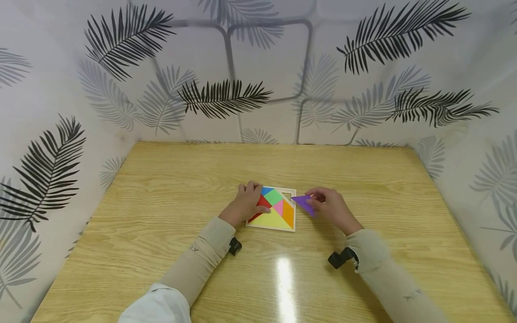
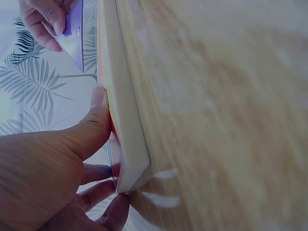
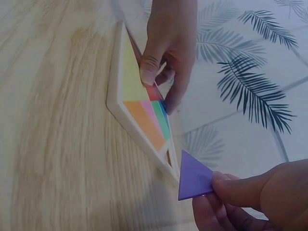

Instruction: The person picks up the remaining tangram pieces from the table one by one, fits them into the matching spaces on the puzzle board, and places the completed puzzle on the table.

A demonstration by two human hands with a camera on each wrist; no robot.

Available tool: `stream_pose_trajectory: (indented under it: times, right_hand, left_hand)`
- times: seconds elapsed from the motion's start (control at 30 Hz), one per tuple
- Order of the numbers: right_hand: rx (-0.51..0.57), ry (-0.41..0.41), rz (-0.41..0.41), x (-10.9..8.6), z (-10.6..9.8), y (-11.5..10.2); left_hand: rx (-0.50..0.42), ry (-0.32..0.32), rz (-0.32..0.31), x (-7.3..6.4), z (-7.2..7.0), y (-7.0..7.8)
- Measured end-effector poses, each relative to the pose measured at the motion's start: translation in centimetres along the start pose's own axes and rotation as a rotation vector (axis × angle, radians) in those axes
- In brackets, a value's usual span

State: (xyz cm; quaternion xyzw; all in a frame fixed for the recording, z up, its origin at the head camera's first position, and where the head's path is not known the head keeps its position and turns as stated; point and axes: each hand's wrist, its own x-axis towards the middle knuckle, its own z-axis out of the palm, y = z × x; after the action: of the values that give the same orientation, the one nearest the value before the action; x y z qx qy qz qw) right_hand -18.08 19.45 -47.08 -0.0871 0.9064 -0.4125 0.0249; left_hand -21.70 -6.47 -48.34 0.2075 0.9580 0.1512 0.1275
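Note:
A square tangram board [image 1: 270, 229] with a pale rim lies on the table. Seated in it are yellow [image 1: 272, 220], orange [image 1: 288, 214], pink [image 1: 278, 207], green [image 1: 273, 196], red [image 3: 153, 93] and blue pieces; a bare recess shows at its far right corner. My left hand [image 1: 247, 204] holds the board's left side, thumb on the pieces and fingers at the edge. Between thumb and fingers, my right hand [image 1: 333, 210] pinches a purple triangle [image 3: 194, 179], raised just right of the board. One tip of it points toward the recess.
The wooden table [image 1: 181, 179] extends around the board on all sides. Behind it hangs a pale cloth [image 1: 266, 58] with dark and grey leaf prints. A black wrist camera [image 1: 341, 258] sits under the right sleeve, and another [image 1: 235, 246] by the left cuff.

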Motion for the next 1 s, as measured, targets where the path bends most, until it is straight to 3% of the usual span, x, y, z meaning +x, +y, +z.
stream_pose_trajectory:
  times: [0.5, 1.0]
  right_hand:
    - [0.019, 0.026, 0.043, 2.2, 3.1, -1.2]
    - [0.031, 0.048, 0.050, 3.1, 4.1, -1.8]
  left_hand:
    - [-0.024, 0.006, 0.026, -0.3, -0.3, 0.0]
    - [-0.047, -0.007, 0.014, -0.1, -0.2, -0.1]
